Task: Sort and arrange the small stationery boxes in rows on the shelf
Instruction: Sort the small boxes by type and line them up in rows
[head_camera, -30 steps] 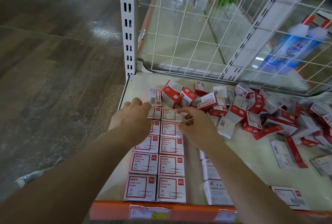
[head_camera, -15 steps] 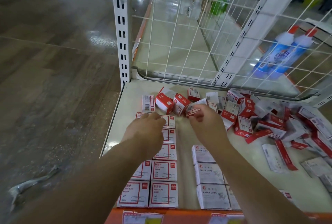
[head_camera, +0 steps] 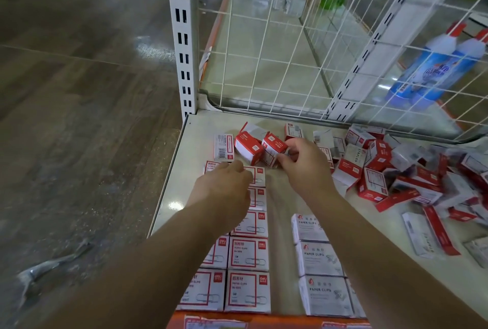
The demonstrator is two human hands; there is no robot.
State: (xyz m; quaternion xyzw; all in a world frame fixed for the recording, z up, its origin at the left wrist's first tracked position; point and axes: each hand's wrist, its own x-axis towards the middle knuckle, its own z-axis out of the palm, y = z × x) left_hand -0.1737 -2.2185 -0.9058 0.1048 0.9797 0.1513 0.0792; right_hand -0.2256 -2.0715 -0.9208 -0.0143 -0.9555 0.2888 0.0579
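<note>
Two neat rows of red-and-white paper clip boxes (head_camera: 248,252) run from the shelf's front edge toward the back. Beside them stands a short row of white paper clip boxes (head_camera: 315,258). My left hand (head_camera: 224,188) rests with curled fingers on the far end of the red-and-white rows. My right hand (head_camera: 303,167) pinches a small red-and-white box (head_camera: 273,147) at the back of the shelf, next to another tilted red box (head_camera: 248,147). A jumbled pile of red-and-white boxes (head_camera: 396,170) covers the right side.
The cream shelf (head_camera: 290,196) has an orange front lip and a white wire grid back (head_camera: 277,51). A white slotted upright (head_camera: 183,38) stands at the back left corner. Blue bottles (head_camera: 433,69) stand behind the grid at right. Floor lies to the left.
My right hand reached farther back and took hold of a small red-and-white box. My left hand stayed on the far end of the rows. The view shifted left and closer.
</note>
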